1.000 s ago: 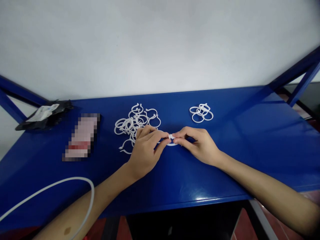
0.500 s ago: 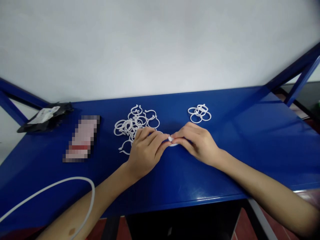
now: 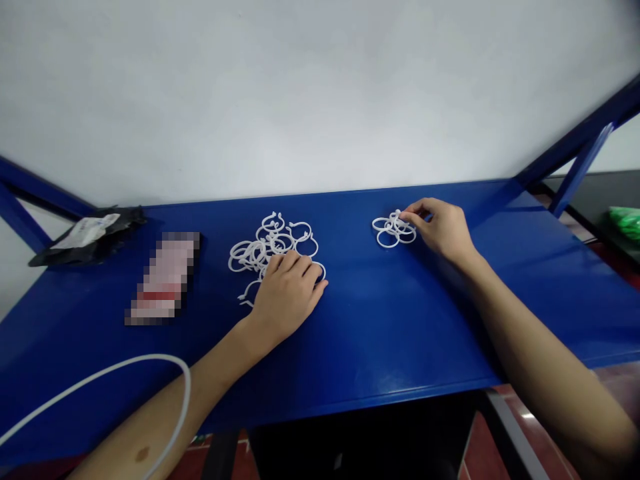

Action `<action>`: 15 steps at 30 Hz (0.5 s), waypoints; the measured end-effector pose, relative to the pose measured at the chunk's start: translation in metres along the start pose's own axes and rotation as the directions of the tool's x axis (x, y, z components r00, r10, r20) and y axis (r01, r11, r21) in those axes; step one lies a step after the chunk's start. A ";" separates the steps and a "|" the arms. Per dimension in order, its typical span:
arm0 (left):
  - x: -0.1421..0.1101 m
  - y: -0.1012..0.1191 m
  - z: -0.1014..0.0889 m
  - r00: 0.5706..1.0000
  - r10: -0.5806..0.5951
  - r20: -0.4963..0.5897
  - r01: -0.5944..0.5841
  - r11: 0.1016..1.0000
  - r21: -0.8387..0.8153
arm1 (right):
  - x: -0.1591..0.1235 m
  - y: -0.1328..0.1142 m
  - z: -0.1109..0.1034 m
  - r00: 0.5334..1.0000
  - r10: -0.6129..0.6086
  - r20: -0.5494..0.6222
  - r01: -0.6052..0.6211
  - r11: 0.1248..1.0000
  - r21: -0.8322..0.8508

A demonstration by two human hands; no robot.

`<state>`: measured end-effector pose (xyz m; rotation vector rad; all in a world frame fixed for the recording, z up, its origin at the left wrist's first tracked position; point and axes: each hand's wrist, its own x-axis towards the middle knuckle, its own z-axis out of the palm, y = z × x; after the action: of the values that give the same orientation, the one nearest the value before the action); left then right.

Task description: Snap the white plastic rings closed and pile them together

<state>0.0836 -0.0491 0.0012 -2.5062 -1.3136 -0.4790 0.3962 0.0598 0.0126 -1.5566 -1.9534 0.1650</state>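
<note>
Several thin white plastic rings (image 3: 240, 256), many with a gap between small knobbed ends, lie in a loose pile left of centre. My left hand (image 3: 289, 293) rests palm down over the near right part of this pile, fingers apart and thumb stretched to the right; it hides some rings. To the right is a smaller cluster of white rings (image 3: 387, 238), which look closed and overlap one another. At its upper right edge my right hand (image 3: 443, 230) pinches a white plastic ring (image 3: 395, 215) between thumb and forefinger, against the others.
The blue table (image 3: 350, 347) stands against a white wall. A pixelated flat item (image 3: 167, 277) and a black plastic package (image 3: 93, 233) with a white label lie at the left. A white cable (image 3: 125, 362) loops over my left forearm. Blue frame bars rise at both sides.
My hands have parted from holding a ring together. The right moved up and right with the ring to the smaller cluster; the left shifted slightly left onto the larger pile.
</note>
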 end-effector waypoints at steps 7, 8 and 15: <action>0.001 0.000 -0.001 0.999 0.026 -0.022 -0.027 0.999 -0.036 | 0.006 0.012 -0.017 0.990 0.071 0.119 -0.071 0.997 -0.001; 0.001 0.001 -0.001 0.999 0.026 -0.030 -0.027 0.999 -0.035 | 0.007 0.015 -0.020 0.982 0.100 0.159 -0.101 0.995 -0.002; 0.001 0.002 0.000 0.998 0.029 -0.058 -0.033 0.997 -0.071 | 0.009 0.028 -0.039 0.896 0.154 0.416 -0.198 0.978 0.065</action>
<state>0.0855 -0.0492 0.0021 -2.5475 -1.2556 -0.5963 0.4393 0.0658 0.0342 -1.7314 -2.0654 0.7133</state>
